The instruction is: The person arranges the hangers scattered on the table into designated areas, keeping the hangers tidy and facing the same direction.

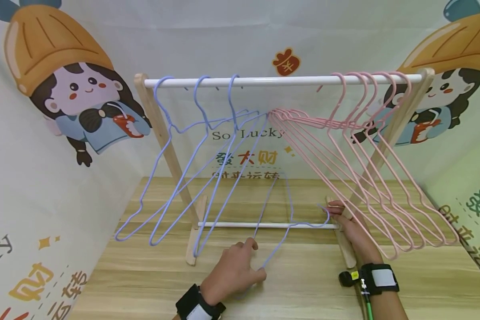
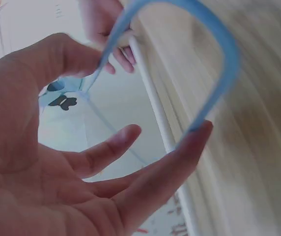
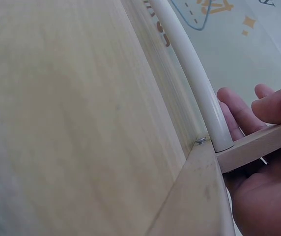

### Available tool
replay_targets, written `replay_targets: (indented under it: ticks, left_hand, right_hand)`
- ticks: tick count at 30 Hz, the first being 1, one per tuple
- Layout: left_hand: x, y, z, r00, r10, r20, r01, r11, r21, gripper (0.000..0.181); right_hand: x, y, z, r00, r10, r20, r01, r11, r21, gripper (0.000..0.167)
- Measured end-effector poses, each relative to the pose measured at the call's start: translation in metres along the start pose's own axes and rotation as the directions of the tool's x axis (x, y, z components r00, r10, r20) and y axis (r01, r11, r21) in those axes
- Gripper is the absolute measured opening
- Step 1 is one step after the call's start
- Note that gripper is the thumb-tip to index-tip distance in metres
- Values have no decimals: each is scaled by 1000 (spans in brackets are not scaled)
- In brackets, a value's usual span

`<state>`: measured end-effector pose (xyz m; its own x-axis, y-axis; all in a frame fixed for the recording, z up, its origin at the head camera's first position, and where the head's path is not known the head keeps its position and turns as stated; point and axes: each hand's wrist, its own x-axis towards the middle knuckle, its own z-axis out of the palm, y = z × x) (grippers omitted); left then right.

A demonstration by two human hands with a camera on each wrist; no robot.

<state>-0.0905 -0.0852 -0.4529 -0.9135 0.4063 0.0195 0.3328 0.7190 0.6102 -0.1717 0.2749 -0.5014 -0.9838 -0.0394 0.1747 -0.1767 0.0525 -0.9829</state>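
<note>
A blue clothes hanger (image 1: 291,209) lies low across the rack's bottom bar, its hook pointing right. My left hand (image 1: 234,271) holds it by its rounded near end; in the left wrist view the thumb and a fingertip touch the blue loop (image 2: 231,64) from two sides. My right hand (image 1: 354,231) is at the lower right post of the clothes rack (image 1: 370,178), close to the hanger's hook. In the right wrist view, its fingers (image 3: 238,110) curve round the wooden post (image 3: 253,145), partly hidden behind it.
Three blue hangers (image 1: 200,100) hang at the left of the white top rail (image 1: 280,82). Several pink hangers (image 1: 364,102) hang at the right, above my right forearm. The white bottom bar (image 1: 232,225) joins the rack's feet on the wooden table (image 1: 296,289). A printed cloth (image 1: 176,35) surrounds it.
</note>
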Motion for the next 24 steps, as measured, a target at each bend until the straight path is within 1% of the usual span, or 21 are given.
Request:
replay_targets:
  ticks: [1,3,5,6,8,9,11,13,15,18,22,24]
  left_hand:
    - [0,0,-2,1000,-4,9,4,1000,-20,49]
    - [1,0,-3,1000,-7,25,9,997,-83,45]
    - [0,0,-4,999,-15,47,23,986,-168,43]
    - [0,0,-5,998,-23,63,36,976,-216,42]
    - [-3,0,-6,994,-36,106,67,948,-312,41]
    - [-4,1,-7,991,-40,124,82,933,-350,41]
    - [-8,4,-10,987,-45,151,104,908,-406,41]
    - [-12,6,-13,986,-43,159,111,888,-447,41]
    - [-14,10,-18,988,-40,146,106,871,-480,40]
    - [-17,16,-27,994,-38,100,83,861,-501,40]
    - [-21,27,-39,998,-39,53,61,847,-527,42]
    - [-24,33,-43,999,-27,43,46,830,-555,43]
  right_hand:
    - [1,2,-1,1000,-17,7,17,1000,5,33]
    - [2,6,-3,999,-44,8,43,998,48,32]
    - [2,7,-4,999,-43,30,42,997,61,30]
    - [2,8,-4,999,-40,35,38,998,59,30]
    - [1,5,-2,999,-34,24,33,998,60,29]
    - [1,2,0,999,-29,21,28,999,42,29]
    - [-1,-4,3,1000,-29,3,29,999,18,30]
    - [-1,-9,6,999,-31,-22,32,999,9,30]
    - [-1,-12,7,999,-28,-35,28,1000,4,30]
    - [-1,-13,7,999,-20,-44,20,1000,-3,30]
    - [-1,-8,6,1000,-5,-30,5,1000,-5,31]
    - [0,-6,5,1000,5,-24,-5,1000,-10,32]
